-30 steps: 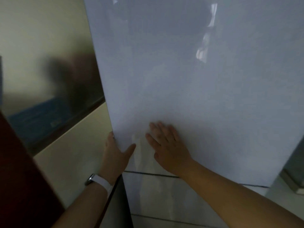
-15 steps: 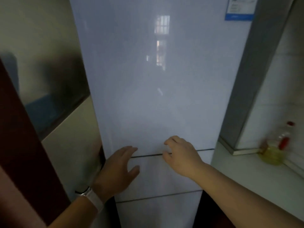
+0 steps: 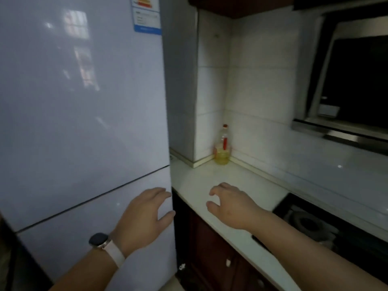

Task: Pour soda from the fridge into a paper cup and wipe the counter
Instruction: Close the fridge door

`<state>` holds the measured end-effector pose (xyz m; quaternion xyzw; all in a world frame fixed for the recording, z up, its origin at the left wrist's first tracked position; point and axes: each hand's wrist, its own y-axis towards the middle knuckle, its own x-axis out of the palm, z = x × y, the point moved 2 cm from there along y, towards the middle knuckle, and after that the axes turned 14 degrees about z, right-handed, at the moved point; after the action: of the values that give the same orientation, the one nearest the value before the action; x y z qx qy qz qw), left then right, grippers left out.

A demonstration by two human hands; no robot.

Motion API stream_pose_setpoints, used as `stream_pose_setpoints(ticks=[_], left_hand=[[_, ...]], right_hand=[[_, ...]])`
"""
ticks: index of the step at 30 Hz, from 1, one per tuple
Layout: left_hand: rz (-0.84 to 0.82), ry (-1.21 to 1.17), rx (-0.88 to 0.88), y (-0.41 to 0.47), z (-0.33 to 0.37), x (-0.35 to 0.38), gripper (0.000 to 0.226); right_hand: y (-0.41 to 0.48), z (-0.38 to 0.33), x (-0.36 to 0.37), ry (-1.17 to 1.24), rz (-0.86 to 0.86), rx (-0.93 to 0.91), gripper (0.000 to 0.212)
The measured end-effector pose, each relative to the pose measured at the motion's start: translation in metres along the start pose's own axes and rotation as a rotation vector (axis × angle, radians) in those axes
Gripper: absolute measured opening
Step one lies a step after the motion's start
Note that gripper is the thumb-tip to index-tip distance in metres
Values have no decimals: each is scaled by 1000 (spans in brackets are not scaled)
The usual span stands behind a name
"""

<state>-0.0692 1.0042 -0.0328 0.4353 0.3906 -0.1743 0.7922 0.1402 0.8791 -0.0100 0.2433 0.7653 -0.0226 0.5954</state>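
1. Head view gave me the left hand (image 3: 142, 217), fingers loosely spread, holding nothing, in front of the fridge (image 3: 84, 122) by its right edge; contact I couldn't tell.
2. Fridge doors were shut; the door seam ran just above that hand.
3. Right hand (image 3: 233, 206) hung over the counter (image 3: 195, 179), fingers loosely curled, gripping nothing.
4. Beyond the right hand, an oil bottle (image 3: 223, 150) stood in the corner; the stove (image 3: 315, 223) lay to that hand's right.
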Motion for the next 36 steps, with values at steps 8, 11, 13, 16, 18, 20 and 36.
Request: stream_pose_setpoints(ticks=[8,11,13,16,18,20,36], left_hand=[[-95,-118,200,28,134,53,73],[-119,-151,292,26,194,78,69],[-137,-184,355,22,243,94,69],[-207,-235,448,7,322,119,75],[-252,-275,524,-8,376,136,73],[-297,-301,607,-27,428,151,72],[-592,-467,1088,-176,739,220,67]], right_hand=[[-101,112,-73,-59,109,304,52],[-154,152,-101,-95,148,403,48],[-193,179,-121,-122,164,475,45],[-261,219,-151,-164,185,590,45],[-310,245,-170,-182,204,666,46],[-360,269,-186,-198,214,740,44],[-687,357,-250,-248,388,1254,44]])
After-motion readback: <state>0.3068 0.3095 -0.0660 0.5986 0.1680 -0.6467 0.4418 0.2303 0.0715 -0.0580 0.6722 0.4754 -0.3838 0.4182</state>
